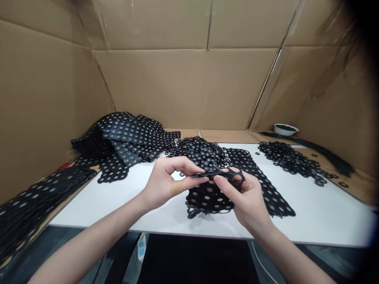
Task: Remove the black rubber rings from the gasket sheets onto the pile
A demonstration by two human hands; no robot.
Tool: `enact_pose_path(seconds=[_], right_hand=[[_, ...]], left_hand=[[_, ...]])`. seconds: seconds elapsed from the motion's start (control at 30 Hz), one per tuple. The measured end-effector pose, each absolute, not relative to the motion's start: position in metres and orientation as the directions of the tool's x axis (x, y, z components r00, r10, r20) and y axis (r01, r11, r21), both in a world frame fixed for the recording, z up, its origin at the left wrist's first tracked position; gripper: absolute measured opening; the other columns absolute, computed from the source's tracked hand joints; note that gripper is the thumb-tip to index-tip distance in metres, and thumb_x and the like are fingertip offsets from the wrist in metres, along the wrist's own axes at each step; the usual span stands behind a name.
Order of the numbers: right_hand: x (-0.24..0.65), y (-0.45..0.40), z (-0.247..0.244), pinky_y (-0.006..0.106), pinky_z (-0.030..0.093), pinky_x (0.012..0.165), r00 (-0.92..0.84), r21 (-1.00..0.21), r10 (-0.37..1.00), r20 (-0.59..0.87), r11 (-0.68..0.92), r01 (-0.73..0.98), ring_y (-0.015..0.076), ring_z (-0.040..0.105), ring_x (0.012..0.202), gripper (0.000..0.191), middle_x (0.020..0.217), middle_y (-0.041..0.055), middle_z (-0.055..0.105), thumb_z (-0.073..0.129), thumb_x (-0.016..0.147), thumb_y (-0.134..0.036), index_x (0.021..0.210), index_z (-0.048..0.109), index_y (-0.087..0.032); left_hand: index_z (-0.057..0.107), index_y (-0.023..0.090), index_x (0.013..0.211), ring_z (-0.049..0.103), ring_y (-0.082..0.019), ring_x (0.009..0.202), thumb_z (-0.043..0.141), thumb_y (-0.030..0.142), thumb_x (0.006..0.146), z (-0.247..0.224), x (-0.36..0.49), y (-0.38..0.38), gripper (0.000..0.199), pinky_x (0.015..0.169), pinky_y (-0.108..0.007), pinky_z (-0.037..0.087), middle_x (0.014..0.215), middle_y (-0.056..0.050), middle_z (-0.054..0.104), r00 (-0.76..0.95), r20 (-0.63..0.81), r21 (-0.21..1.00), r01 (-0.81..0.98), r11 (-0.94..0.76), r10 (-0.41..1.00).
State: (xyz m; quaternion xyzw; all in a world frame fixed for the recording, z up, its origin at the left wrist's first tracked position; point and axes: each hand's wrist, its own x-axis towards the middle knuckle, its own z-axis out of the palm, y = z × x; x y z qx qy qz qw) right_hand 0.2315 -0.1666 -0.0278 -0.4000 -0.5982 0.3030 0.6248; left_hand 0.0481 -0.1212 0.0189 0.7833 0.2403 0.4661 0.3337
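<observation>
A piece of black ring mesh, made of joined rings with pale round openings, hangs between my two hands above the front of the white table. Thumb and fingertips of my left hand pinch its upper left edge; a tan strip is wrapped on that thumb. My right hand grips the upper right edge, the thumb pressing on top and a few rings showing around the fingers. The fingertips of both hands nearly meet. Whether a small loose ring or thread sits between them cannot be made out.
Behind my hands rises a heap of loose black rings. A flat mesh strip lies to its right, more loose rings beyond. Large folded mesh fills the back left. Dark strands and a white bowl stand back right. Cardboard walls surround the table.
</observation>
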Motion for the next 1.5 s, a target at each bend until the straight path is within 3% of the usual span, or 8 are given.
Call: enact_pose_path(seconds=[0.1, 0.23, 0.33, 0.47, 0.97, 1.1, 1.3, 1.5], right_hand=[[0.232, -0.168, -0.027, 0.022, 0.046, 0.059, 0.131, -0.800, 0.794, 0.594, 0.563, 0.208, 0.0107, 0.057, 0.065, 0.001, 0.075, -0.0030, 0.064, 0.067, 0.083, -0.024, 0.085, 0.066, -0.023], [0.236, -0.166, -0.028, 0.029, 0.051, 0.075, 0.040, -0.553, 0.593, 0.805, 0.724, 0.413, 0.0165, 0.064, 0.080, 0.019, 0.085, -0.0009, 0.069, 0.069, 0.078, -0.012, 0.092, 0.067, -0.025], [0.242, -0.162, -0.033, 0.033, 0.052, 0.080, -0.027, -0.413, 0.488, 0.872, 0.766, 0.492, 0.0207, 0.065, 0.091, 0.024, 0.093, 0.0015, 0.070, 0.072, 0.075, -0.010, 0.092, 0.068, -0.027], [0.247, -0.156, -0.040, 0.034, 0.054, 0.077, -0.038, -0.404, 0.482, 0.875, 0.773, 0.489, 0.0213, 0.066, 0.090, 0.021, 0.094, 0.0018, 0.070, 0.073, 0.075, -0.012, 0.089, 0.068, -0.028], [0.254, -0.145, -0.032, 0.040, 0.051, 0.084, -0.175, -0.294, 0.446, 0.878, 0.790, 0.538, 0.0246, 0.065, 0.090, 0.030, 0.098, 0.0058, 0.070, 0.069, 0.077, -0.024, 0.106, 0.063, -0.023], [0.257, -0.142, -0.038, 0.040, 0.049, 0.087, -0.128, -0.442, 0.546, 0.828, 0.776, 0.450, 0.0232, 0.064, 0.092, 0.041, 0.102, 0.0057, 0.068, 0.073, 0.073, -0.024, 0.112, 0.061, -0.023], [0.256, -0.133, -0.043, 0.032, 0.052, 0.070, -0.180, -0.906, 0.891, 0.417, 0.424, 0.002, 0.0200, 0.063, 0.075, 0.040, 0.078, 0.0053, 0.067, 0.058, 0.082, -0.056, 0.083, 0.069, -0.017], [0.241, -0.131, -0.035, 0.029, 0.053, 0.069, -0.314, -0.939, 0.949, -0.025, -0.130, -0.319, 0.0181, 0.066, 0.075, 0.049, 0.081, 0.0059, 0.071, 0.050, 0.085, -0.063, 0.086, 0.068, -0.017]], left_hand=[[0.070, 0.016, 0.092, 0.063, -0.006, 0.076, 0.077, 0.023, 0.071, 0.019, 0.047, -0.118, 0.023, 0.071, -0.012, 0.053, 0.086, -0.002, 0.069, 0.504, 0.527, 0.771, 0.053, -0.634, 0.684], [0.059, 0.019, 0.116, 0.061, -0.015, 0.106, 0.079, 0.029, 0.069, 0.017, 0.042, -0.114, 0.052, 0.093, -0.023, 0.052, 0.115, -0.007, 0.062, 0.567, 0.455, 0.816, 0.044, -0.577, 0.687], [0.060, 0.015, 0.104, 0.061, -0.015, 0.099, 0.072, 0.039, 0.076, 0.014, 0.037, -0.111, 0.039, 0.085, -0.023, 0.052, 0.106, -0.007, 0.062, 0.516, 0.416, 0.840, 0.099, -0.534, 0.749], [0.062, 0.010, 0.088, 0.059, -0.011, 0.081, 0.065, 0.042, 0.081, 0.008, 0.036, -0.109, 0.033, 0.075, -0.021, 0.050, 0.087, -0.006, 0.062, 0.628, 0.289, 0.862, 0.158, -0.481, 0.723], [0.066, 0.014, 0.094, 0.058, -0.009, 0.081, 0.064, 0.024, 0.084, 0.009, 0.037, -0.116, 0.015, 0.074, -0.017, 0.046, 0.090, -0.004, 0.066, 0.612, 0.450, 0.794, 0.059, -0.605, 0.650], [0.066, 0.013, 0.092, 0.058, -0.010, 0.080, 0.062, 0.026, 0.085, 0.011, 0.036, -0.116, 0.015, 0.073, -0.018, 0.046, 0.087, -0.005, 0.066, 0.630, 0.449, 0.767, 0.091, -0.635, 0.633], [0.066, 0.011, 0.086, 0.053, -0.010, 0.073, 0.059, 0.031, 0.087, 0.015, 0.030, -0.118, 0.022, 0.068, -0.021, 0.041, 0.078, -0.005, 0.062, 0.679, 0.412, 0.698, 0.194, -0.689, 0.608], [0.065, 0.011, 0.086, 0.050, -0.009, 0.072, 0.057, 0.029, 0.089, 0.012, 0.026, -0.120, 0.021, 0.068, -0.019, 0.040, 0.077, -0.004, 0.061, 0.727, 0.397, 0.684, 0.172, -0.709, 0.560]])
